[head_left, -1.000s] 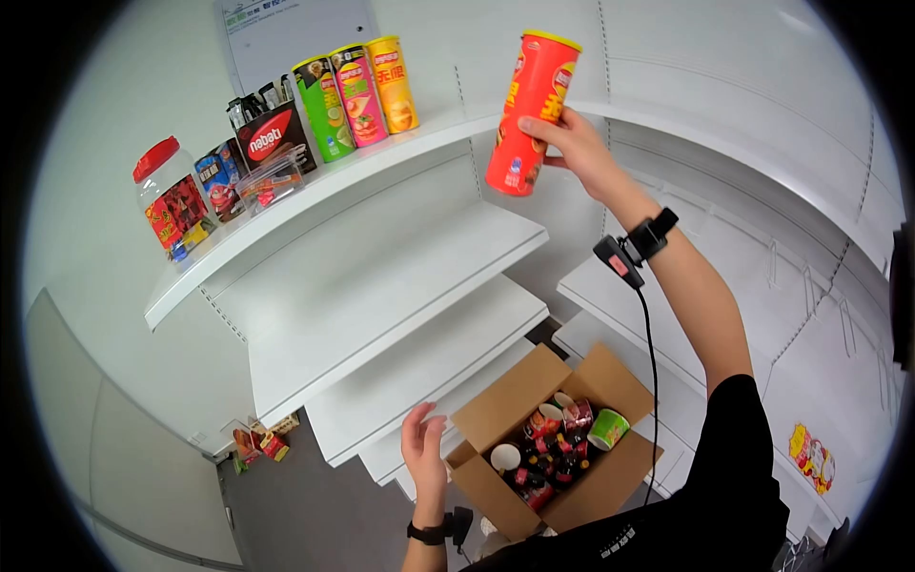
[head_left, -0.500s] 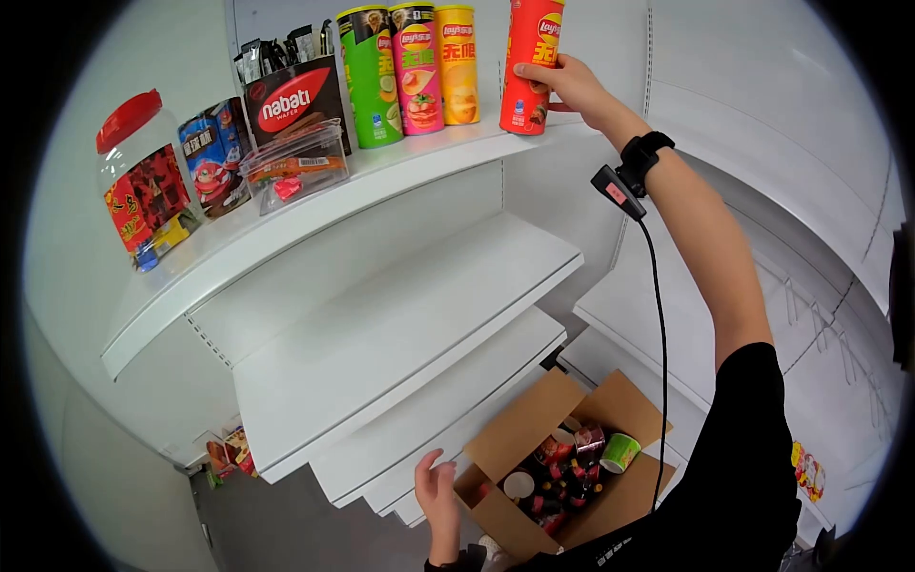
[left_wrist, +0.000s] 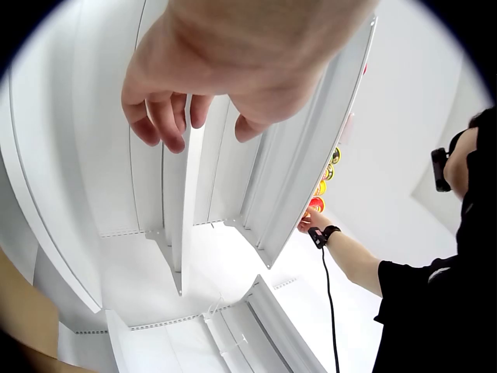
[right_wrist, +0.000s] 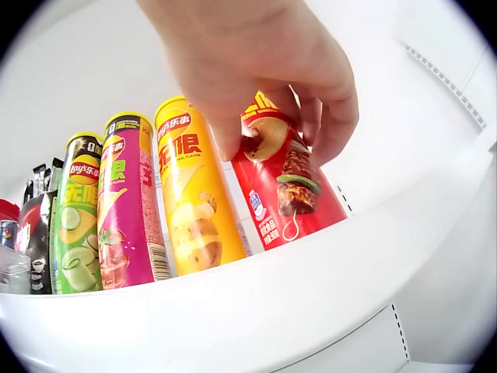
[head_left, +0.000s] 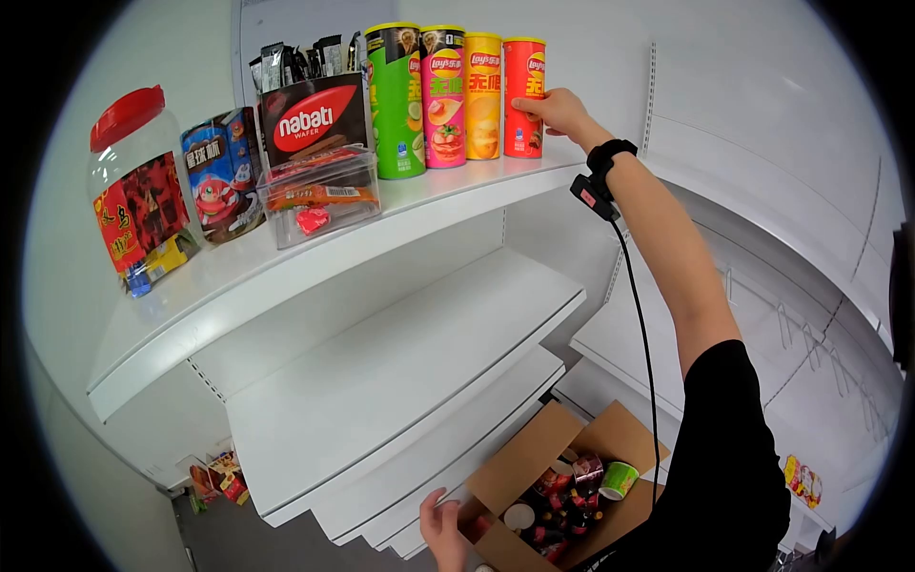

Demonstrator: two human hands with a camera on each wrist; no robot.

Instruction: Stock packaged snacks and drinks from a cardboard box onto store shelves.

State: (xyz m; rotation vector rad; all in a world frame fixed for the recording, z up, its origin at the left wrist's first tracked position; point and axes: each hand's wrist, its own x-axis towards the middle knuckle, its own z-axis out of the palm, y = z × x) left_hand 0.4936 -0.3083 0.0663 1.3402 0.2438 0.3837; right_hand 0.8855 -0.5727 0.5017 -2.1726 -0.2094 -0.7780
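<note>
On the top shelf (head_left: 315, 250) a red chip canister (head_left: 522, 133) stands upright at the right end of a row, and my right hand (head_left: 562, 112) grips it round its middle. In the right wrist view the thumb lies on its left side and the fingers curl round the other. Just left of it stand a yellow canister (right_wrist: 194, 202), a pink canister (right_wrist: 128, 210) and a green canister (right_wrist: 78, 217). My left hand (head_left: 446, 534) hangs low by the cardboard box, holding nothing, fingers loosely bent in the left wrist view.
Further left on the shelf are a Nabati wafer box (head_left: 315, 119), a clear plastic bin (head_left: 329, 195), a blue snack tub (head_left: 221, 176) and a red-lidded jar (head_left: 143, 191). Lower shelves (head_left: 400, 372) sit beneath. An open cardboard box (head_left: 524, 458) holds bottles and cups.
My right hand has brought the red canister down from the air onto the top shelf, beside the yellow one. The view has shifted toward the shelf, and my left hand sits lower in it.
</note>
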